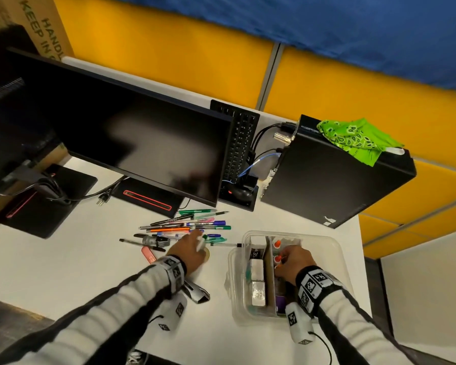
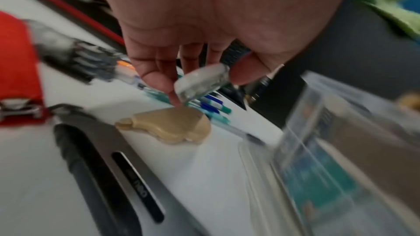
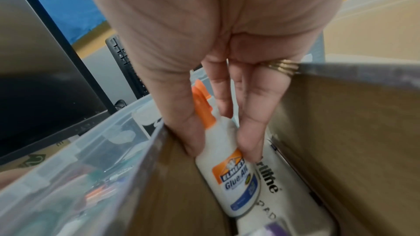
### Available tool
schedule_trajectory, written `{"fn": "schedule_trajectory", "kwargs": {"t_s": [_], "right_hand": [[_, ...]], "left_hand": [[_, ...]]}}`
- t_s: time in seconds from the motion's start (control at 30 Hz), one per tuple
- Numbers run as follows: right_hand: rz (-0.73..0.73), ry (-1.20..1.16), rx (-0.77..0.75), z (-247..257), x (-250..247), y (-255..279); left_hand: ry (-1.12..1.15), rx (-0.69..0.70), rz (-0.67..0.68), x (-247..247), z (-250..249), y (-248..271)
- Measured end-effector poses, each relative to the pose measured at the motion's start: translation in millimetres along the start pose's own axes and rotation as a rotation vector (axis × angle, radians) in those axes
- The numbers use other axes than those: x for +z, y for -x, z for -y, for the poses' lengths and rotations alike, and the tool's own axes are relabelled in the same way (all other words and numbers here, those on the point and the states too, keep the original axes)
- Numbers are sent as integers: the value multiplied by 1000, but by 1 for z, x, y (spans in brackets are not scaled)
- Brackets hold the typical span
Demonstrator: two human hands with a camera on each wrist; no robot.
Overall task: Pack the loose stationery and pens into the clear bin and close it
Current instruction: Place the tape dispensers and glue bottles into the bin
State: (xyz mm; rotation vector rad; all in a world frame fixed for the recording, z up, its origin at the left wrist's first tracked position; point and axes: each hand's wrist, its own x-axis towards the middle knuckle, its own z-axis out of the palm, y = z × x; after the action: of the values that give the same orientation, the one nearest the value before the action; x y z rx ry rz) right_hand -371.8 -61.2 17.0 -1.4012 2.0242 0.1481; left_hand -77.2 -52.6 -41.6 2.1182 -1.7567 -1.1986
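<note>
Right hand nearest the lens, reaching down into the bin; thumb and fingers curled round a white glue bottle with orange cap, label reads "Glue-All". Bottle sits in a narrow slot between brown cardboard dividers, over a white pad printed with dark letters. In the head view two more orange caps show just beyond the right hand, in the same right-hand part of the bin. Left part of the bin holds small boxes stacked end to end. Bin stands open on the white table, no lid on it. Left hand is over the table beside the bin, fingers curled, pinching a small clear item between thumb and fingertips; what it is cannot be told, wrist view blurred. A tan rubber-band clump lies on the table just below the left fingertips. Loose pens lie spread on the table beyond the left hand, between it and the monitor; one clear pen points at the bin wall, its tip touching or nearly so. Red stapler and scissors lie near the left wrist. Black computer behind the bin, green bandana on top.
</note>
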Motion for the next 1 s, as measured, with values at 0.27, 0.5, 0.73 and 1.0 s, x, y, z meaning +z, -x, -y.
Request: {"fn": "schedule_trajectory", "kwargs": {"t_s": [0.27, 0.5, 0.73, 1.0], "right_hand": [[76, 128, 32, 8, 7, 9], [-34, 160, -8, 12, 2, 5], [-47, 87, -32, 5, 1, 9], [-112, 121, -148, -10, -37, 34]], "left_hand": [[-358, -33, 48, -8, 22, -16], [-597, 72, -9, 15, 32, -16], [-257, 60, -40, -10, 20, -7], [379, 304, 228, -52, -53, 33]]}}
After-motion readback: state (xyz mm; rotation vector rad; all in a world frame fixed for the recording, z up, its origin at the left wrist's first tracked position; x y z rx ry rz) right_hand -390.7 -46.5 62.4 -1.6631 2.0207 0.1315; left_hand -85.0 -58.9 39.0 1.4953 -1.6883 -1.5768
